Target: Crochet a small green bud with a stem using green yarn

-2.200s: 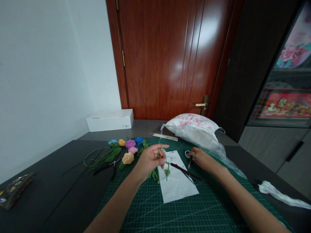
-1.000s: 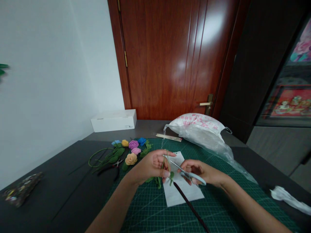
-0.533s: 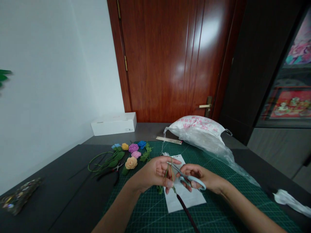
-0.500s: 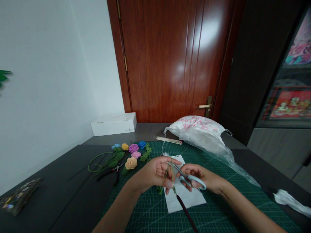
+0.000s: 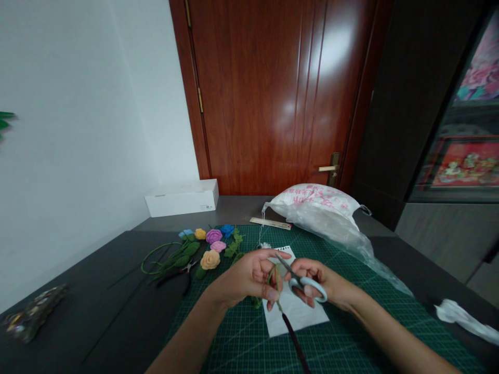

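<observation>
My left hand [image 5: 249, 275] is closed on a thin green stem piece [image 5: 275, 275] with small leaves, held above a white paper sheet [image 5: 296, 311]. My right hand [image 5: 317, 280] grips grey-handled scissors [image 5: 300, 278], their blades pointing up-left at the green piece. A dark brown stick [image 5: 293, 340] runs from below the hands toward me. Both hands hover over the green cutting mat [image 5: 351, 332].
Crocheted flowers [image 5: 210, 244], green wire loops and pliers [image 5: 179, 270] lie left of the mat. A white box [image 5: 181, 197], a wooden ruler [image 5: 271, 223] and a plastic bag [image 5: 315, 205] sit farther back. A crumpled white wrap [image 5: 463, 319] lies at right, a dark object [image 5: 31, 314] at left.
My right hand picked the scissors up from the mat and brought them to the green piece in my left hand. The brown stick shifted toward me.
</observation>
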The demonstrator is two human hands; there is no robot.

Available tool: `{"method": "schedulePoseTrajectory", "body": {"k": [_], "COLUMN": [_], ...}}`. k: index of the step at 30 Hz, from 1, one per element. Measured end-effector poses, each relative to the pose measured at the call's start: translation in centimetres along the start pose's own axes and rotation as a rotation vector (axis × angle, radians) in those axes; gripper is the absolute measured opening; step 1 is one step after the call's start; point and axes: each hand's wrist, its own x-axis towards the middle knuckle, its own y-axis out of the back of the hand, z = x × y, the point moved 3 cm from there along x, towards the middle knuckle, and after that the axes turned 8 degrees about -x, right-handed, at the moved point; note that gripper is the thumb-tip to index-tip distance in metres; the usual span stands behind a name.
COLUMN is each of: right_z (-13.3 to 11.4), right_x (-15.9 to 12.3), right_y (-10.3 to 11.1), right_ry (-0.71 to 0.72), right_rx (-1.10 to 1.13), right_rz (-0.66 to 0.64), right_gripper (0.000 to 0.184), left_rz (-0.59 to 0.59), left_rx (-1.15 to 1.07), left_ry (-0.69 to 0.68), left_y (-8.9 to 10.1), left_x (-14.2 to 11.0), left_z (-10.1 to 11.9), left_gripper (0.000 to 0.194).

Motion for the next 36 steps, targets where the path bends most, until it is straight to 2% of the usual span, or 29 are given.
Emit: {"method": "schedulePoseTrajectory", "body": {"k": [2,4,5,10,15,20,23,26,27,28,29,30,33,36], "right_z": [-0.1,0.1,0.4,1.9,2.8,2.7,1.1,-1.0,-1.5,-1.8,-1.9,-1.9,-1.7,-1.4], "right_x": [0.0,0.0,-0.1,-1.2,-2.1,-2.0,-1.6,-0.9,-0.6,-0.3,0.0,0.2,0.6,0.8], "right_y": [0.4,1.9,3.1,7.8,8.9,8.7,7.9,5.2,3.9,2.3,0.8,-0.4,-2.2,-2.2], "right_ry": [0.001,-0.047,-0.109,-0.288,-0.365,-0.346,-0.283,-0.18,-0.135,-0.076,-0.051,-0.054,-0.023,-0.003], "right_rx": [-0.12,-0.423,-0.664,-1.034,-1.205,-1.149,-1.068,-0.938,-0.86,-0.677,-0.563,-0.548,-0.653,-0.667], "right_rz": [0.046,0.186,0.303,0.504,0.485,0.39,0.425,0.419,0.369,0.257,0.166,0.115,0.229,0.315], "right_gripper": [0.069,0.077,0.075,0.037,0.03,0.024,0.029,0.048,0.054,0.056,0.055,0.05,0.043,0.043], "left_rz": [0.036,0.087,0.117,0.27,0.324,0.371,0.408,0.446,0.455,0.463,0.47,0.476,0.501,0.506], "left_rx": [0.009,0.025,0.034,0.081,0.095,0.115,0.14,0.172,0.184,0.194,0.205,0.215,0.235,0.23], "left_ry": [-0.041,-0.08,-0.096,-0.157,-0.18,-0.201,-0.228,-0.257,-0.265,-0.271,-0.275,-0.278,-0.289,-0.282], "left_y": [0.3,0.7,0.9,1.4,1.7,1.9,1.9,1.9,1.9,1.9,1.9,1.8,1.7,1.6], "left_x": [-0.1,-0.1,-0.2,-0.1,0.0,0.1,0.1,0.2,0.2,0.3,0.3,0.4,0.5,0.5], "left_z": [0.2,0.5,0.6,1.1,1.0,1.0,1.0,0.9,0.9,0.9,0.8,0.8,0.8,0.6], "left_gripper": [0.076,0.074,0.073,0.065,0.057,0.052,0.049,0.045,0.044,0.044,0.043,0.042,0.04,0.05]}}
